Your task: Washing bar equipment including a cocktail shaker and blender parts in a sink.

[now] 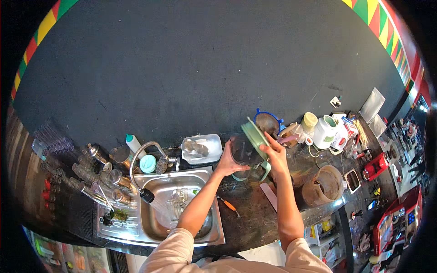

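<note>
Above the counter, right of the sink, my left hand (225, 164) is closed round the side of a dark see-through container (245, 151). My right hand (276, 155) grips a pale green round piece (255, 135), tilted up on edge against the container's right side. It looks like a lid, but I cannot tell for sure. A green handle-like part (266, 170) shows below, between the two hands. Just behind the green piece a blue-rimmed strainer (267, 122) leans near the wall. The palm side of both hands is partly hidden.
Water runs from the flexible tap (146, 195) into the steel sink (218, 227). Several glasses and metal cups crowd the left side. On the counter lie an orange-handled tool (228, 206) and a pink flat strip (268, 196). A large brownish tub (321, 187) stands right of my forearm.
</note>
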{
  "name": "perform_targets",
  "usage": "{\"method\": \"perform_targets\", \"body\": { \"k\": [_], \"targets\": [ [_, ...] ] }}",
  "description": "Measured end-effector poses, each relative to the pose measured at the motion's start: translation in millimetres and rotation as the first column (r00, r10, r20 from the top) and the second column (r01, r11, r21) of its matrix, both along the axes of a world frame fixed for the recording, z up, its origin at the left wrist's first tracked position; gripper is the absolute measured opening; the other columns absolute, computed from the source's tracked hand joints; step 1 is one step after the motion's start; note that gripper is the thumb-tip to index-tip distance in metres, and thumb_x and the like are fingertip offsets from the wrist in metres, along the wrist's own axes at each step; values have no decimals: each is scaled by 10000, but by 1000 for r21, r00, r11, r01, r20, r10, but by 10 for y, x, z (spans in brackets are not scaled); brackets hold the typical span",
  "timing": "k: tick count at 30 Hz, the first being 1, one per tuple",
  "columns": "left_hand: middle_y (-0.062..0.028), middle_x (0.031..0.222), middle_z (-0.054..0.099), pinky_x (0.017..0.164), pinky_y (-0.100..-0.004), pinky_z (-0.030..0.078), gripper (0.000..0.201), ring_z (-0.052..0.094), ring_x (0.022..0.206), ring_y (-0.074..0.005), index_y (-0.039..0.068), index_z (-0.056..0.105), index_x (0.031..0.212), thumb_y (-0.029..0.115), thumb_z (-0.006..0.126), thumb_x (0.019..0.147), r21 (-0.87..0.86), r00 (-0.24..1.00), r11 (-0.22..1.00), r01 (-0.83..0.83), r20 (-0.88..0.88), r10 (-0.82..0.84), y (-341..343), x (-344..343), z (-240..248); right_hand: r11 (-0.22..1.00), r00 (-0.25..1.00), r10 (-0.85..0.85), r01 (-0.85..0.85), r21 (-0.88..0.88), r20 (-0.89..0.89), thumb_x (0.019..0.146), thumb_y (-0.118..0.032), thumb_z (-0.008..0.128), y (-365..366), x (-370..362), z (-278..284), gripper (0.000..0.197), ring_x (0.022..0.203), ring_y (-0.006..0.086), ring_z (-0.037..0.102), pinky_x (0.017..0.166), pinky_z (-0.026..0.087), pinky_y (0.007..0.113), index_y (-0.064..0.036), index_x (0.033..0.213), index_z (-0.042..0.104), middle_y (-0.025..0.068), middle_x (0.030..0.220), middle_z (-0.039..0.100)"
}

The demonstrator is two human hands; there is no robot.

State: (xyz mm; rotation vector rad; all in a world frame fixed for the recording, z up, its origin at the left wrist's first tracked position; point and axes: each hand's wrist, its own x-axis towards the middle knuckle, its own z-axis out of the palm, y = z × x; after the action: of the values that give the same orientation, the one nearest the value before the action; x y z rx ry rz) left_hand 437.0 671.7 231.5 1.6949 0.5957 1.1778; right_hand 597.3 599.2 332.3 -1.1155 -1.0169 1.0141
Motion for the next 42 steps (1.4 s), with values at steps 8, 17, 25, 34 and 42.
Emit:
{"method": "perform_targets", "body": {
  "k": [8,17,25,34,42],
  "targets": [
    [-180,1221,358,980,-372,284,1101,362,1158,-271,-58,201,1229,273,860,411,39,962,968,-246,-111,249,-516,-217,199,980,874,150,-71,184,-461,673,-295,623,-409,195,75,642,1058,198,482,914,348,323,19,1199,430,106,1152,509],
    [-134,1199,338,974,-354,282,1067,340,1146,-240,2,222,1241,225,846,404,50,912,911,-409,-5,410,-734,-398,116,995,769,-56,96,28,-637,690,-361,607,-921,165,-357,602,1036,214,502,867,414,387,-67,1187,434,64,1146,515],
    [-118,1246,327,946,-414,280,1138,316,1175,-250,71,167,1305,270,844,413,24,828,828,-560,24,560,-927,-1044,430,936,721,-280,60,-346,-633,685,-498,549,-1397,-88,-968,565,942,200,521,703,414,416,-168,1135,460,37,1070,541],
    [-108,1299,313,949,-464,259,1147,314,1191,-272,114,178,1333,313,838,417,25,767,768,-640,71,637,-1237,-1606,548,865,483,-363,493,95,797,487,-398,754,-987,-208,-1553,729,1049,358,449,901,364,411,-98,1123,563,267,1154,450],
    [-121,1294,311,937,-479,272,1142,320,1179,-288,90,171,1324,353,835,432,-15,735,737,-676,61,675,-1403,-1747,491,943,354,-235,310,123,905,460,-410,752,-298,-211,-1789,769,1045,413,384,907,322,460,-207,1168,530,293,1244,321]
  ]
}}
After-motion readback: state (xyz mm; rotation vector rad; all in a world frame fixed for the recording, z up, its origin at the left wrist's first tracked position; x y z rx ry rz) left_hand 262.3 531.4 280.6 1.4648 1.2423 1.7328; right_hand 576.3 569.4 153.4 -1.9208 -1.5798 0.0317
